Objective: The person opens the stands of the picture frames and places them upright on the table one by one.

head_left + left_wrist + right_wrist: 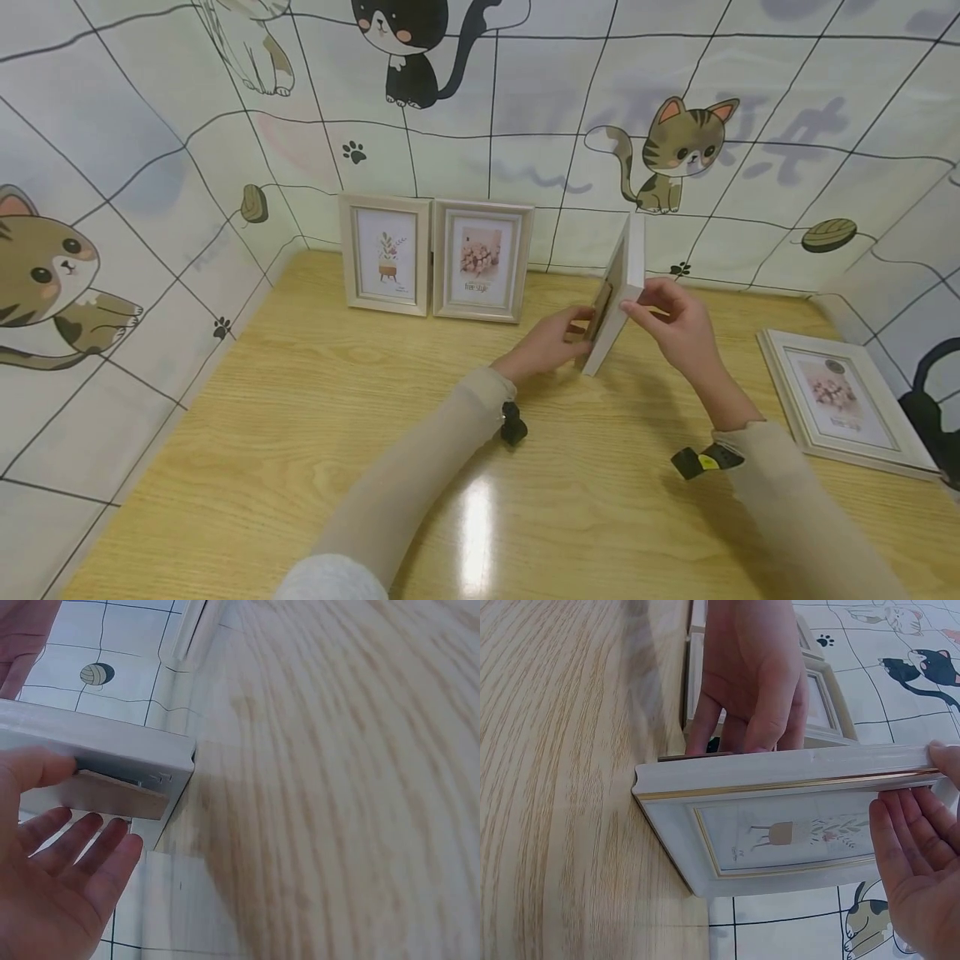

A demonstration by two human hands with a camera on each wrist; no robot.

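Note:
A white photo frame point(617, 292) stands on its edge on the table, turned nearly side-on in the head view. Its front, with a potted-plant print point(780, 834) inside a gold line, shows in the right wrist view. Behind it, my left hand point(551, 340) holds the brown stand flap point(120, 793), thumb on one side and fingers on the other. My right hand point(678, 325) pinches the frame's opposite upright edge, its thumb on the rim and its fingers at the front.
Two beige photo frames, one with a plant print point(387, 257) and one with a flower print point(483, 260), stand side by side near the back wall. At the right, a white frame point(843, 400) lies flat on the wooden table point(285, 433). Beside it is a black object point(930, 417).

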